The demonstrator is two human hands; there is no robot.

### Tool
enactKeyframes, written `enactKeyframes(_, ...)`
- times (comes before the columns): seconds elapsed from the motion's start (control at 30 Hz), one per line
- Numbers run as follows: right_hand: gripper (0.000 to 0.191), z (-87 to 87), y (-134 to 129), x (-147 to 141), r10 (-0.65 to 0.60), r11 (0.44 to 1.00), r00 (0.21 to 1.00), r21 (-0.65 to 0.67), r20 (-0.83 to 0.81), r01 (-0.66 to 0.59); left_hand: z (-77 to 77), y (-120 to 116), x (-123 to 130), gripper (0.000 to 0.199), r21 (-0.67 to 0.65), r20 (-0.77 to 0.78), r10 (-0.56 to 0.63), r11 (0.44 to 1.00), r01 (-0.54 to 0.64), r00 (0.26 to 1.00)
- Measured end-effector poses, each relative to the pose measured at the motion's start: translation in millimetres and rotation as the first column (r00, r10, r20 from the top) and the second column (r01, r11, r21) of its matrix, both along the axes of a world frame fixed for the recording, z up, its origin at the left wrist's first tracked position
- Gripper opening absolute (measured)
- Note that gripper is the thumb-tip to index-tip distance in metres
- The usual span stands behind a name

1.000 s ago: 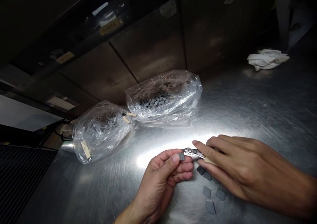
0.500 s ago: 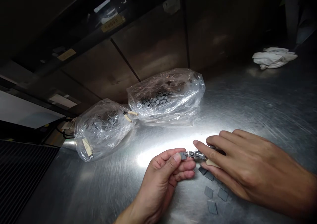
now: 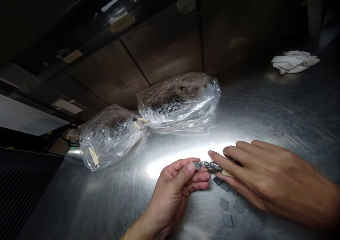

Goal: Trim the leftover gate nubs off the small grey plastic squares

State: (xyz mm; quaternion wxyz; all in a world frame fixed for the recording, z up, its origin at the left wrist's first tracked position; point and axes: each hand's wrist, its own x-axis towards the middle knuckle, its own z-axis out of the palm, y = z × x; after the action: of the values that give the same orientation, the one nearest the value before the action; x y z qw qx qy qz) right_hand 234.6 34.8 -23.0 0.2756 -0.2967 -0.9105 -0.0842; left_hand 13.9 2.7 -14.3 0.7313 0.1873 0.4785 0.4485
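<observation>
My left hand (image 3: 175, 187) pinches a small grey square tile (image 3: 197, 166) between thumb and fingers, over the steel tabletop (image 3: 106, 201). My right hand (image 3: 265, 174) grips small metal pliers (image 3: 211, 166) with a cream handle (image 3: 227, 173). The pliers' jaws reach toward the tile and lie right next to it; whether they touch it is hard to tell. Below my right hand lie several loose grey tiles, one (image 3: 224, 203) near another (image 3: 239, 206).
Two knotted clear plastic bags of grey tiles, one (image 3: 177, 103) and another (image 3: 108, 137), lie beyond my hands. A white rag (image 3: 294, 62) lies at the far right. Dark cabinet panels (image 3: 162, 45) stand behind the table, and a dark grille (image 3: 23, 194) lies at lower left.
The pliers' jaws have come closer to the tile in my left hand. The whole view has shifted slightly, with the rag and bags sitting a little differently in the picture.
</observation>
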Motion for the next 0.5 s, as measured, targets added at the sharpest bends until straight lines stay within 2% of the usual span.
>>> enactKeyframes(0.37, 0.026, -0.9, -1.3, 0.0, 0.019, 1.0, 1.0, -0.016, -0.002, -0.019, -0.5, 0.2, -0.3, 0.029, 0.013, 0.0, -0.013, 1.0, 0.013, 1.0)
enactKeyframes(0.5, 0.024, -1.7, -1.0, 1.0, 0.022, 0.997, 1.0, -0.074, -0.022, -0.023, 1.1, 0.4, -0.5, 0.024, 0.004, 0.01, -0.016, 1.0, 0.016, 1.0)
